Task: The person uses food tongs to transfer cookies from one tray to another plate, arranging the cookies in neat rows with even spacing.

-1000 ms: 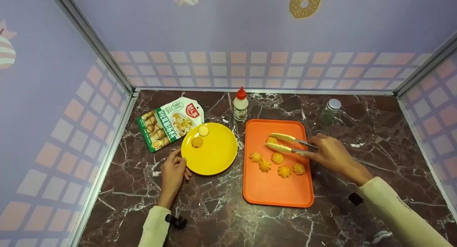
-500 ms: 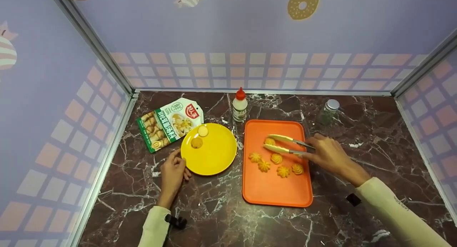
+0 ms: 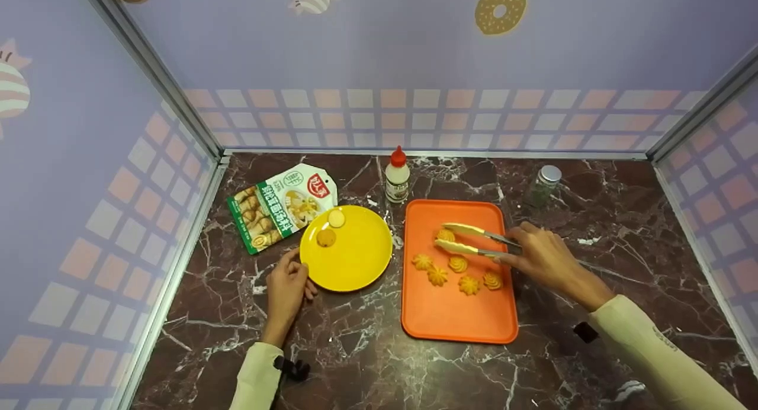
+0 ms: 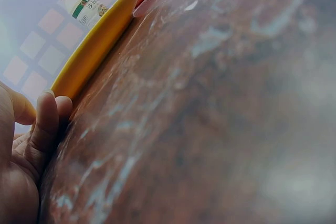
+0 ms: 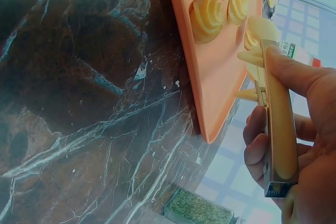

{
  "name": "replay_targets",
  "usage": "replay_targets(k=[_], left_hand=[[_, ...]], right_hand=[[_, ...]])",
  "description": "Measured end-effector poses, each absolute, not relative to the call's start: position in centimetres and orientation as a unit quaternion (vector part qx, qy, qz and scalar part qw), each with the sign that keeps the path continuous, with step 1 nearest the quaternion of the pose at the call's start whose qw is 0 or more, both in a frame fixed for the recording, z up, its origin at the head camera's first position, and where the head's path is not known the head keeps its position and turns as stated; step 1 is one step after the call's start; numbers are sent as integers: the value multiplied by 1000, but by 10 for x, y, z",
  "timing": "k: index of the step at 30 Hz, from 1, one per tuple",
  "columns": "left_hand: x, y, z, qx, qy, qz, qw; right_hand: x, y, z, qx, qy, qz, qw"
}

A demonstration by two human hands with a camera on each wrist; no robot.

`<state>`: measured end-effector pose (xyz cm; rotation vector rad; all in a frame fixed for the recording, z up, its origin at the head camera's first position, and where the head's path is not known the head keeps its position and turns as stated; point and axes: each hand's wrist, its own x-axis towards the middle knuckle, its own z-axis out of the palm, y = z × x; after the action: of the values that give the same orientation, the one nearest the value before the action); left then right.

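Observation:
On the yellow plate (image 3: 355, 262), my left hand (image 3: 287, 285) holds the near-left rim with curled fingers. In the left wrist view, fingertips (image 4: 46, 114) meet the edge of that plate. Two small round biscuits (image 3: 326, 238) lie on it. My right hand (image 3: 548, 259) grips metal tongs (image 3: 456, 247) with pale yellow tips. Those tips are spread on either side of a swirled piped cookie (image 3: 445, 236) on the orange tray (image 3: 456, 321). Several more piped cookies (image 3: 469, 285) sit lower on the tray. The right wrist view shows the thumb and fingers around the tongs' handle.
A squeeze bottle (image 3: 397, 179) with a red cap stands behind the plate and tray. The green-and-white food packet (image 3: 284, 205) lies at the plate's back left. A glass jar (image 3: 543, 186) with a silver lid and green flakes stands right of the tray. Walls enclose the marble table.
The tongs and the cookie between their tips have shifted slightly left over the tray. The left hand stays at the plate rim. The head view has shifted a little.

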<state>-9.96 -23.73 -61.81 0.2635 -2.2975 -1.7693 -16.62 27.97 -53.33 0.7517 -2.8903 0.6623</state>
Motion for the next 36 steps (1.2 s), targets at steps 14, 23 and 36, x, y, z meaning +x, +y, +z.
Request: replay_targets(k=[14, 23, 36], left_hand=[[-99, -237, -620, 93, -783, -603, 121], [-98, -236, -619, 79, -786, -600, 126], [-100, -237, -618, 84, -786, -599, 125]], right_hand=[[-163, 279, -537, 256, -941, 217, 47], [-165, 278, -534, 256, -939, 227, 46], [-170, 269, -528, 252, -939, 232, 44]])
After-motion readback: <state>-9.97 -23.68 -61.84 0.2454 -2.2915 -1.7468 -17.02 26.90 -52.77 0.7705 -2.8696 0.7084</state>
